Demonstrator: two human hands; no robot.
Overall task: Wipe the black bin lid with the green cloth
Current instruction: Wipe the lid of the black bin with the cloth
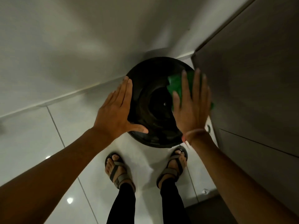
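Note:
A round black bin lid (155, 81) sits on its bin in the corner, seen from above, with a raised ring and a small knob at its centre. My left hand (114, 110) rests flat against the lid's left rim, fingers together and thumb spread along the near edge. My right hand (191, 107) lies flat with fingers spread on the lid's right side, pressing a green cloth (175, 84) onto it. The cloth shows above my fingers and a little at the right edge; most of it is under my palm.
A dark grey cabinet (252, 81) stands close against the bin's right side. A pale wall (80, 46) runs behind and to the left. Glossy white floor tiles (32, 135) lie below. My feet in sandals (118, 168) stand just in front of the bin.

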